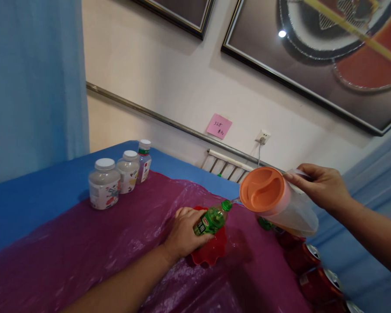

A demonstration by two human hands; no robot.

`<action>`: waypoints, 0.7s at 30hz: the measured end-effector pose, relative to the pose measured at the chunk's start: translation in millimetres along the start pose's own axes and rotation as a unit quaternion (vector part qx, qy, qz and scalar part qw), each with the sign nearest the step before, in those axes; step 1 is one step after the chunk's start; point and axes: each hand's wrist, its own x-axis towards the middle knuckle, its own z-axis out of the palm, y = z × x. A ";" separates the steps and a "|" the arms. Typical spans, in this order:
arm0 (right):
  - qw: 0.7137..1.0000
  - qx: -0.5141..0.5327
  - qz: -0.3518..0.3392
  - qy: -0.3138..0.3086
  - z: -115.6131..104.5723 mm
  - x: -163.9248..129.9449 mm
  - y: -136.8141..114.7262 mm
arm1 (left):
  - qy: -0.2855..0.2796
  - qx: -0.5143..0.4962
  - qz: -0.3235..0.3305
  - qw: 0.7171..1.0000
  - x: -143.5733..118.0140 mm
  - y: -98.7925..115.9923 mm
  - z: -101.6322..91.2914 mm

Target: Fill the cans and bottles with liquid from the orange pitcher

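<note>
the left hand (186,234) was wrapped round a green bottle (211,219) over a red bowl (220,244); the right hand (326,184) was closed on a pitcher (293,213) at the bottle's two o'clock, its exact hold unclear.

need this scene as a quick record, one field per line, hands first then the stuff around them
left hand: left hand grips a green bottle
right hand: right hand holds a pitcher with an orange lid, tipped toward the bottle's top
bowl: red bowl, partly hidden by left hand and bottle
cover: purple sheet
left side: three white-capped containers
right side: red cans
wall: pink note
</note>
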 end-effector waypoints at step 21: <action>1.000 -0.005 -0.005 0.001 -1.2 -1.6 -1.7 | -0.008 0.002 0.006 1.000 0.6 0.8 -0.8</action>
